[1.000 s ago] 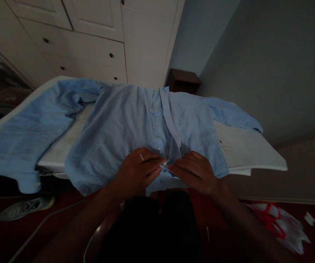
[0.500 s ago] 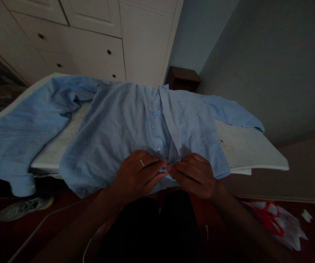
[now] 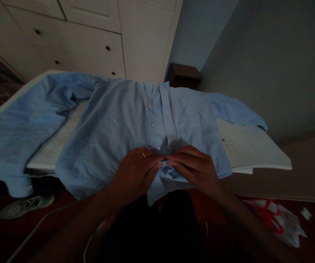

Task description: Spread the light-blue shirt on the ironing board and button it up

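Note:
A light blue button-up shirt lies front up across a white ironing board, its sleeves spread to both sides. White buttons run down one front edge; the other front edge lies beside them, partly turned over. At the near hem, my left hand, with a ring on one finger, pinches the shirt's front edge. My right hand pinches the same edge from the other side, fingertips almost touching the left ones. Just above the fingers one button shows. What sits between the fingertips is mostly hidden. A flap of cloth hangs below them.
Behind the board stands a white cabinet with dark knobs; a small brown box-like stand is beside it. On the red floor are a shoe, a white cable and a plastic bag with red parts.
The front edge strip has folded over just above my hands. A flap of the hem now hangs lower between them. Both hands stay pinched at nearly the same place.

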`<action>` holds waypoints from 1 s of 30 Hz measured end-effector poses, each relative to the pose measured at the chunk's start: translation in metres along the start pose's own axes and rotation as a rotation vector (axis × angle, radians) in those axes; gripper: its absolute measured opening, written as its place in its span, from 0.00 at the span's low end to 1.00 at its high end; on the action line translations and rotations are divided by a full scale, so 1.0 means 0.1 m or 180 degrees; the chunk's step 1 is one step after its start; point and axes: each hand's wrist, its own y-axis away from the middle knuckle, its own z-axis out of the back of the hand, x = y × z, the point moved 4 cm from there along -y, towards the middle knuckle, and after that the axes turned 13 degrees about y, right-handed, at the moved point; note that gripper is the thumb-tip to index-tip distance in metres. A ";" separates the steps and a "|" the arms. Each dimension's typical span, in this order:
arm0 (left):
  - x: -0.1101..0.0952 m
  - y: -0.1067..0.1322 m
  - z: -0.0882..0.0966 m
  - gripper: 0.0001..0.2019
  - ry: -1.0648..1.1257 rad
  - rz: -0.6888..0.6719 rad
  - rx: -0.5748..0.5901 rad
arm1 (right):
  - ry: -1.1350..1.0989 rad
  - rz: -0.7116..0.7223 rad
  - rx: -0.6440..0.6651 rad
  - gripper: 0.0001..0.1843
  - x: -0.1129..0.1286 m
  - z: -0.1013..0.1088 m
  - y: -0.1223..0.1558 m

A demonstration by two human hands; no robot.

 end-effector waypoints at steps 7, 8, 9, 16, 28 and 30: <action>0.02 -0.11 0.06 0.09 0.0724 0.0616 0.0093 | -0.0606 -0.0655 0.0454 0.08 -0.06 -0.03 -0.08; 0.02 -0.12 0.07 0.09 0.0799 0.0666 0.0109 | -0.0640 -0.0674 0.0478 0.09 -0.06 -0.04 -0.08; 0.03 -0.13 0.08 0.09 0.0841 0.0713 0.0125 | -0.0682 -0.0693 0.0514 0.09 -0.07 -0.05 -0.09; 0.02 -0.18 0.11 0.10 0.0802 0.0916 0.0201 | -0.1059 -0.1120 0.0912 0.07 -0.12 -0.07 -0.12; 0.02 -0.19 0.10 0.11 0.0641 0.1007 0.0124 | -0.0914 -0.1517 0.0833 0.10 -0.13 -0.13 -0.19; 0.02 -0.20 0.09 0.11 0.0591 0.1033 0.0126 | -0.0727 -0.1460 0.0724 0.10 -0.11 -0.13 -0.18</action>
